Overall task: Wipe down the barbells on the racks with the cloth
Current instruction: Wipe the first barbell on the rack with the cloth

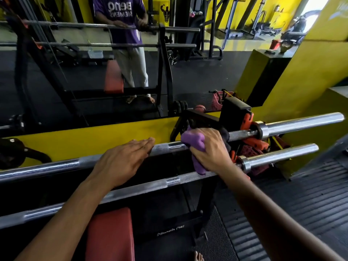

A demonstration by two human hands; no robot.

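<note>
head | right hand (209,147) grips cloth (194,142) (purple) on barbell (169,146) | left hand (122,161) flat

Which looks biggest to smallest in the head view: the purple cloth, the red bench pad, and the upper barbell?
1. upper barbell, spanning nearly the whole frame
2. red bench pad, though it is cropped and near the camera
3. purple cloth, partly hidden by the right hand
</note>
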